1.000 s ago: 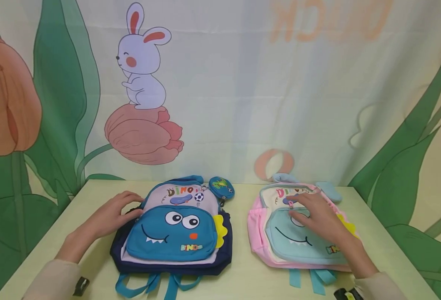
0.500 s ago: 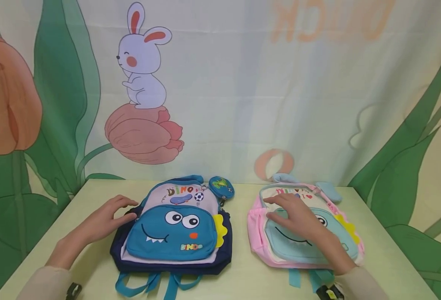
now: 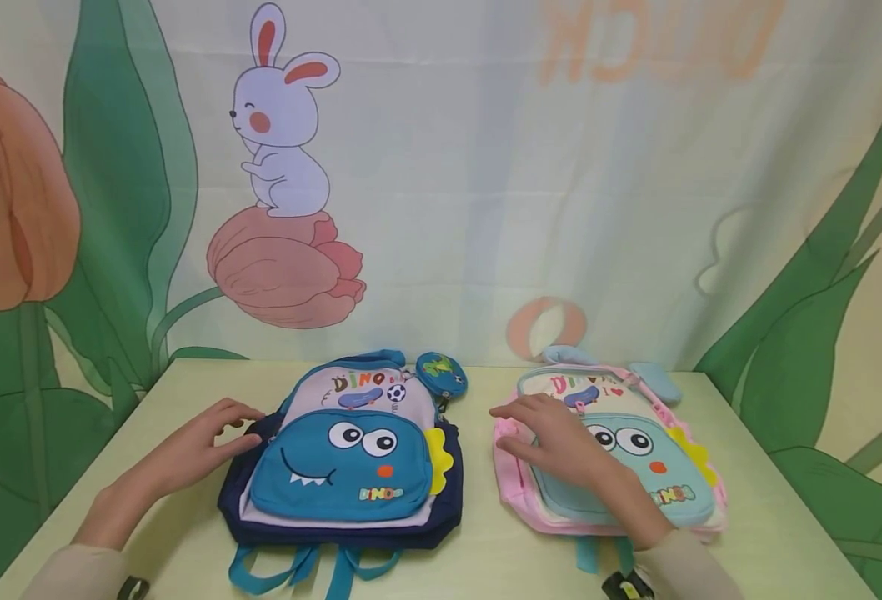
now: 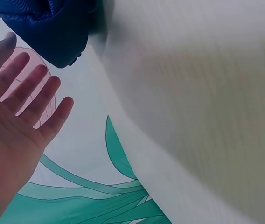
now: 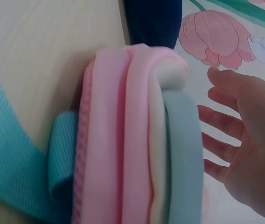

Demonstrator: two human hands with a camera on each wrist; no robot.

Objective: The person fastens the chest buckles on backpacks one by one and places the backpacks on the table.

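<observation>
Beige sleeves (image 3: 81, 575) enter the head view from the lower left and lower right, the forearms slanting up and inward. At left of centre, the left hand (image 3: 195, 448) is angled toward the upper right, palm down, fingers gently bent and thumb apart, its tips just beside the left edge of the blue backpack (image 3: 343, 483). Right of centre, the right hand (image 3: 561, 437) slants toward the upper left, across the left part of the pink backpack (image 3: 669, 454); its fingers are relaxed, loosely bent, and it grips nothing. Both bags lie front side up on the pale table (image 3: 478, 525), a gap between them, before a printed curtain (image 3: 441, 208). The left wrist view shows the left hand along the left edge, palm to the camera, fingers spread and reaching toward the upper right, holding nothing; the thumb tip is near the dark blue bag's corner at upper left. In the right wrist view, the right hand comes in at the right, its lightly spread fingers pointing left toward the pink bag's pale blue pocket (image 5: 184, 154); whether the fingertips touch it I cannot tell. Teal straps (image 5: 20, 154) lie at lower left.
</observation>
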